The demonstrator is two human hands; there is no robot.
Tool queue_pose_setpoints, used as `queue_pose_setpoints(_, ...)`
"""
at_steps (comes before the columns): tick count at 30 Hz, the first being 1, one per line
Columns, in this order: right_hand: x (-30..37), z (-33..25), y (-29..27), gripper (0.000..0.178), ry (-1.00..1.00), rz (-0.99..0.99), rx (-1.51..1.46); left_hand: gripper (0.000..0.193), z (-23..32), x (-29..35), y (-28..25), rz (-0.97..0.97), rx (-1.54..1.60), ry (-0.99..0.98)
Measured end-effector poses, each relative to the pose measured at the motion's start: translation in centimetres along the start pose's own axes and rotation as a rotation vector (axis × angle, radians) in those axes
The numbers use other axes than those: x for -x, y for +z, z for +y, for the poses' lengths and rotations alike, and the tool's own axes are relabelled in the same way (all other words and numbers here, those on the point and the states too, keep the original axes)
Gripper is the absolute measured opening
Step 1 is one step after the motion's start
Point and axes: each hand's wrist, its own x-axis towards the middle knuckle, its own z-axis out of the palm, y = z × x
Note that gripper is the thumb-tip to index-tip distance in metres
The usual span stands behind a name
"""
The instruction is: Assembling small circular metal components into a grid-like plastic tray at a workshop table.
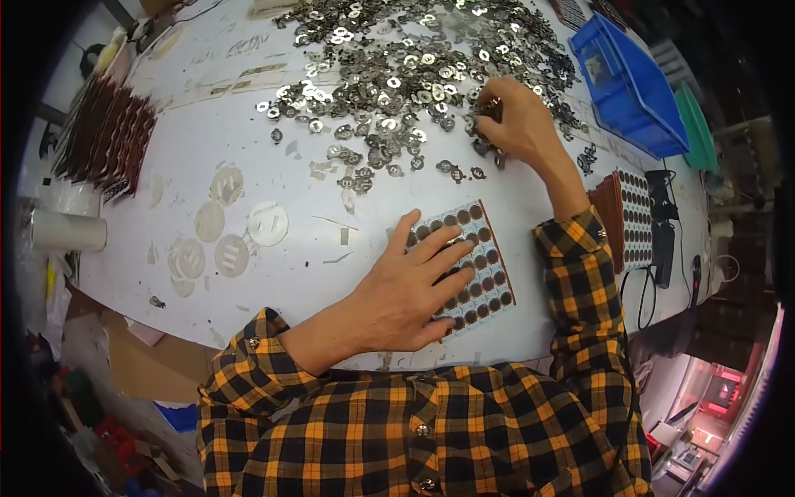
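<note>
My left hand [406, 286] lies with its fingers spread over a flat panel [490, 277]. The panel is pale blue with rows of dark round spots and a reddish-brown edge, and my fingers hide part of it. Farther off, at the near right side of a large heap of small round metal parts [397, 74], my right hand [522, 124] is curled closed. A few of these dark metal parts [493, 109] show between its thumb and fingers; how many it holds is hidden.
On the right stands a stack of similar panels [633, 219] beside black cables. Behind it are a blue bin [625, 83] and a green bin [696, 124]. At the far left are a stack of reddish-brown panels [108, 137] and a white roll [70, 230]. Round translucent stickers [268, 224] mark the white table.
</note>
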Motion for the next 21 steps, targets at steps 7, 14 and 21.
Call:
queue_pose_setpoints(7,5.4,1.1,-3.9,0.015,0.125,0.21,-0.28,0.067,0.4,0.3,-0.5,-0.022,0.01,0.011)
queue_pose_setpoints(14,12.5,-2.7,-6.0,0.02,0.125,0.12,-0.152,0.067,0.4,-0.3,-0.9,-0.026,0.043,0.02)
queue_pose_setpoints(21,16.6,-4.7,-3.0,0.017,0.102,0.152,-0.34,0.069,0.8,-0.4,-1.0,-0.026,-0.008,-0.018)
